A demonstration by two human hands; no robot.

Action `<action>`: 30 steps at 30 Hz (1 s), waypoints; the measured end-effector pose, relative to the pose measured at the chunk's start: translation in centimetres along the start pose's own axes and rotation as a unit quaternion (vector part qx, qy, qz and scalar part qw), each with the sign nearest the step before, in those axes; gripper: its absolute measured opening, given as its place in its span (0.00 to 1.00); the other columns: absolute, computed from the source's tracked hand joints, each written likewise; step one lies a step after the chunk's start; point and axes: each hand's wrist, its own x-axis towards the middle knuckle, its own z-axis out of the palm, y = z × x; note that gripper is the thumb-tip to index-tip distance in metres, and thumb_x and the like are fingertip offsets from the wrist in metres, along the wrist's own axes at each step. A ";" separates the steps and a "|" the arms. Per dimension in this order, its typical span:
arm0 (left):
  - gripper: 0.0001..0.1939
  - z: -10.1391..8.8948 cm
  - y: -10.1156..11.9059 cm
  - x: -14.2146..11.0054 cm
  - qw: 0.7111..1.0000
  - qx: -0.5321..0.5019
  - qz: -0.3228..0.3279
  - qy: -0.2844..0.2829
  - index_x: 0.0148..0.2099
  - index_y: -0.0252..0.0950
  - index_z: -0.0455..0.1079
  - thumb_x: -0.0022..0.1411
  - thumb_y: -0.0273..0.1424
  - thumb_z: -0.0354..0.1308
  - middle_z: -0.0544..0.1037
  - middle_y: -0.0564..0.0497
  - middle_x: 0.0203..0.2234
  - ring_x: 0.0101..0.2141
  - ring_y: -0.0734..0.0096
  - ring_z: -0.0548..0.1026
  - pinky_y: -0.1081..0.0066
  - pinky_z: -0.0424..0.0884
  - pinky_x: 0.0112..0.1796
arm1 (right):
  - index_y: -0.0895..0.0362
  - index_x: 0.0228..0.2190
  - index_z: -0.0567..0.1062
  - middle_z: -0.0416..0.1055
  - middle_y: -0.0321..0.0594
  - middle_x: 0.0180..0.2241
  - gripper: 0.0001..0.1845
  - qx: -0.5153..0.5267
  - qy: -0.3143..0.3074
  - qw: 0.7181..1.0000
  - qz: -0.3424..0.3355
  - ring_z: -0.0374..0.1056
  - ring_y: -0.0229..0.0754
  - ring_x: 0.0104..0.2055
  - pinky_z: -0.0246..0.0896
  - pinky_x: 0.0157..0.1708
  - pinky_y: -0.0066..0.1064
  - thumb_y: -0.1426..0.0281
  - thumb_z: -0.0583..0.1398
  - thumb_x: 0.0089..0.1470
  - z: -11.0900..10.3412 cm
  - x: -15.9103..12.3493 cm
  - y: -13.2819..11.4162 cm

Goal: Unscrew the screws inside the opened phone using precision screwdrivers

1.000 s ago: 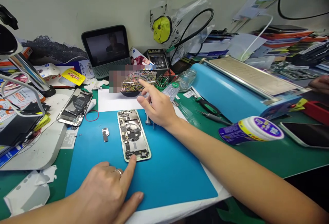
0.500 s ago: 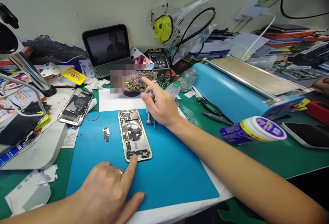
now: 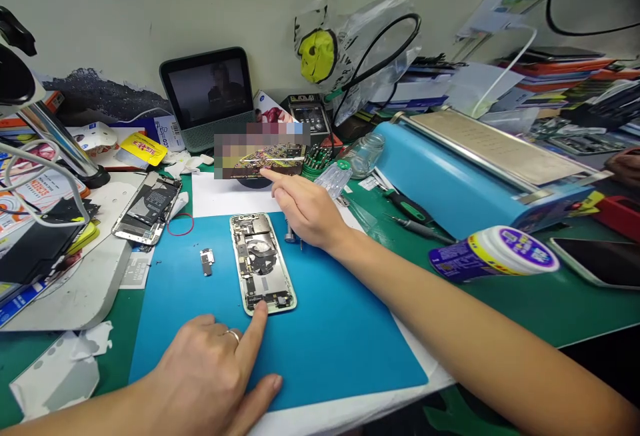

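An opened phone (image 3: 263, 263) lies on the blue mat (image 3: 350, 329), its inner parts exposed. My left hand (image 3: 215, 356) rests on the mat, holding nothing; its index finger touches the phone's near end, and the thumb is apart. My right hand (image 3: 310, 213) reaches forward with the index finger stretched out at the lower edge of a propped-up screen (image 3: 280, 158) showing a coloured picture, partly blurred out. The other right fingers are curled with nothing visible in them. A small metal shield plate (image 3: 207, 261) lies left of the phone. Below the right hand, a screwdriver (image 3: 289, 231) is mostly hidden.
Another opened phone (image 3: 147, 208) lies at the left, beside a red rubber band (image 3: 181, 224). A smart display (image 3: 207, 96) stands against the wall. At right are a blue machine (image 3: 465, 163), a tilted white-and-purple tub (image 3: 495, 253), a glass jar (image 3: 366, 155) and a dark-screened phone (image 3: 600, 263).
My right hand has shifted slightly down and left, its index finger moving from the screen's middle to its lower edge. The picture on the screen looks different. My left hand has stayed put.
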 end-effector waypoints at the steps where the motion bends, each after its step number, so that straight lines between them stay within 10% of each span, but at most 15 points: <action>1: 0.27 0.0 0.0 0.0 1.000 0.000 -0.001 0.001 0.67 0.21 0.51 0.79 0.38 0.33 0.76 0.51 0.23 0.20 0.61 0.76 0.61 0.71 0.24 | 0.58 0.52 0.75 0.82 0.45 0.45 0.20 -0.004 0.005 1.000 0.006 0.74 0.46 0.39 0.70 0.44 0.39 0.68 0.48 0.69 0.0 0.0 0.0; 12: 0.27 0.0 0.0 -0.1 1.000 -0.005 -0.001 -0.001 0.67 0.21 0.51 0.79 0.38 0.34 0.77 0.50 0.23 0.20 0.60 0.76 0.60 0.72 0.24 | 0.53 0.20 0.68 0.70 0.40 0.20 0.18 -0.083 -0.019 0.994 0.070 0.65 0.42 0.25 0.56 0.30 0.35 0.70 0.49 0.59 -2.0 -0.2 -1.6; 30: 0.28 -0.1 0.0 -0.2 1.000 -0.002 0.002 -0.007 0.68 0.21 0.51 0.79 0.38 0.35 0.76 0.51 0.23 0.20 0.60 0.76 0.60 0.71 0.24 | 0.55 0.31 0.75 0.81 0.45 0.35 0.13 -0.228 -0.292 0.903 0.215 0.74 0.49 0.34 0.41 0.26 0.33 0.62 0.55 0.60 -4.4 0.1 -3.9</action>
